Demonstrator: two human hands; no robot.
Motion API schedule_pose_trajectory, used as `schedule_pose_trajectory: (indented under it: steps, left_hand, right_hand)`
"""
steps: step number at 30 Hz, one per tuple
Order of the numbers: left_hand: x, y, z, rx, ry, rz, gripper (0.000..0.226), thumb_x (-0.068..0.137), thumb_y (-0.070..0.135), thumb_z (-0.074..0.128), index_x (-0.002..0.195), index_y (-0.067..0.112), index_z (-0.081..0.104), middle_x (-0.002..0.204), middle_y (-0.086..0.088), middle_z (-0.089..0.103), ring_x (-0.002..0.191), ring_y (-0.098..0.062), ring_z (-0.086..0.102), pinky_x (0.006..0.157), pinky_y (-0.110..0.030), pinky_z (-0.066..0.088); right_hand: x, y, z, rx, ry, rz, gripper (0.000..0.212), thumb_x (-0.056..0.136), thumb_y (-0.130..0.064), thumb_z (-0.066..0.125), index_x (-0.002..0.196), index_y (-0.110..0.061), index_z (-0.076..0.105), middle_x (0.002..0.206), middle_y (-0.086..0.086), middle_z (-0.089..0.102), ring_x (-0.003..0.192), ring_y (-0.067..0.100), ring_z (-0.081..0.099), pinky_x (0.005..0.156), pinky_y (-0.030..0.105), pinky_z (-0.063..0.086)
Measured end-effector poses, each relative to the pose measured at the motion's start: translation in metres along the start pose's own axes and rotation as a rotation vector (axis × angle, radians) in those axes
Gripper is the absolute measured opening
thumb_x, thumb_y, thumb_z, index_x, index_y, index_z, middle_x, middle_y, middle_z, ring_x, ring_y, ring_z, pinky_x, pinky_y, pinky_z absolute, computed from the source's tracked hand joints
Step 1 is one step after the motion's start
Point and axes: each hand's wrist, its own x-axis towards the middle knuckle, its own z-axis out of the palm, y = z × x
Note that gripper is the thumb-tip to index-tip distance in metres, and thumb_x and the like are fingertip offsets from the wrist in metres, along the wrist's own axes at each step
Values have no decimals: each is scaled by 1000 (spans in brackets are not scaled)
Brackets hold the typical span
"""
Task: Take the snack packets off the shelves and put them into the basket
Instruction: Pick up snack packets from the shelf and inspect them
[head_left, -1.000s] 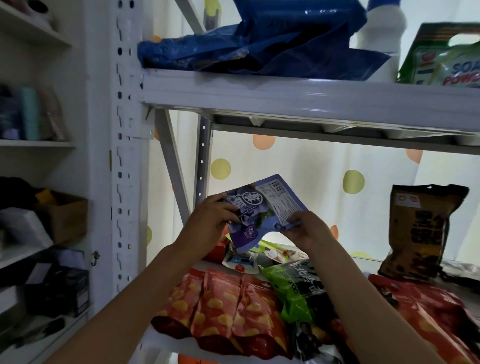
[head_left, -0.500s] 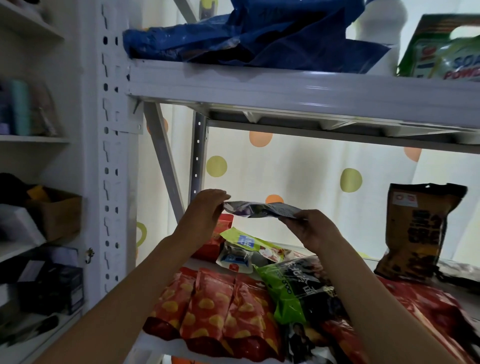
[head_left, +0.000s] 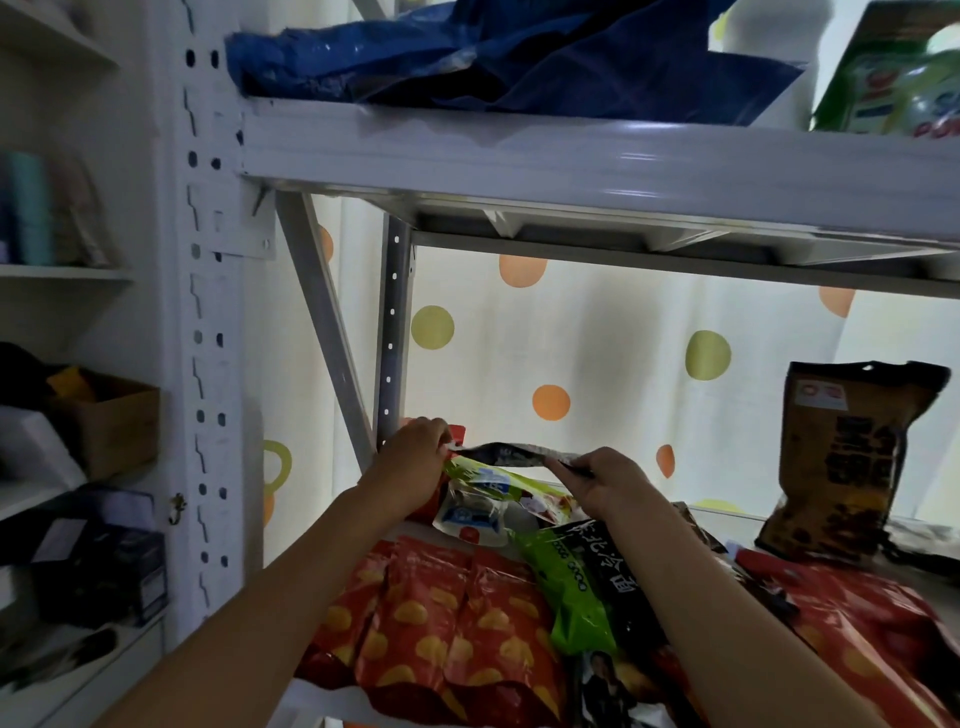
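Observation:
Both my hands hold a small purple snack packet, now seen edge-on and lying flat just above the pile at the back of the shelf. My left hand pinches its left end, my right hand its right end. Under it lie a green and white packet and a small clear pouch. Red packets with yellow spots and a green and black packet fill the front of the shelf. No basket is in view.
A brown packet stands upright at the right. The upper shelf beam hangs close overhead, with a blue bag and a soap powder box on top. A white upright post and side shelves with boxes are left.
The purple packet has tipped from facing me to flat and has come down, with both hands, closer to the pile on the shelf.

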Motion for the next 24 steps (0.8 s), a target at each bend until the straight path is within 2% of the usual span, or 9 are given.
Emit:
schedule_pose_trajectory:
  steps: [3,5,8,10,12,15,19,21,24]
  left_hand:
    - [-1,-6,3,36,-78,-3,18,94,13,49,93,18,66,99,-1,66,92,-20,62,80,-34,50]
    - [1,-12,7,77,-135,27,23,89,12,53,84,24,72,95,0,70,89,-19,63,82,-35,53]
    - [-1,-12,11,151,-213,86,21,84,10,63,90,23,79,99,3,71,94,-16,62,85,-29,50]
    - [-3,-12,15,165,-300,115,23,84,7,65,96,20,78,101,3,70,95,-14,61,77,-20,44]
    - [-6,-12,19,171,-402,132,28,86,3,61,105,18,75,104,0,71,93,-16,63,73,-19,43]
    - [-8,-11,24,214,-475,140,35,87,2,55,113,20,70,107,-3,67,93,-20,63,76,-26,50]
    - [-7,-11,29,257,-471,164,34,86,6,56,112,22,69,110,-2,65,93,-20,61,77,-27,50]
    - [-7,-12,30,280,-470,168,33,87,8,58,114,23,69,112,-2,65,95,-20,61,82,-31,53]
    - [-7,-12,33,322,-451,189,27,88,10,58,107,21,71,109,-3,65,93,-21,62,83,-33,54]
  right_hand:
    - [-2,6,4,-71,23,-17,19,93,19,38,107,10,47,125,34,47,102,47,57,84,46,54]
    - [6,7,4,-142,62,-24,11,92,15,47,102,14,52,118,30,58,92,39,62,88,41,54]
    - [2,2,-2,-524,132,-169,27,95,-13,60,115,5,63,113,16,69,98,27,69,96,29,51]
    - [1,4,-5,-741,161,-235,24,91,-11,64,109,4,63,100,20,71,79,28,71,83,37,59]
    - [-4,2,-8,-961,266,-312,12,83,-6,66,90,2,61,77,17,67,63,30,68,68,42,62]
    - [-11,-1,-9,-1275,315,-395,15,82,-12,62,75,-9,49,75,7,58,69,24,59,58,26,45]
    - [-13,-3,-7,-1539,355,-437,13,82,-12,59,76,-11,47,72,3,52,80,27,57,66,27,41]
    - [-13,0,-5,-1622,332,-463,8,81,-10,56,82,-11,48,79,4,53,89,29,58,70,28,42]
    - [-12,2,-3,-1634,301,-522,7,78,-9,55,83,-8,50,83,7,57,90,30,57,65,27,40]
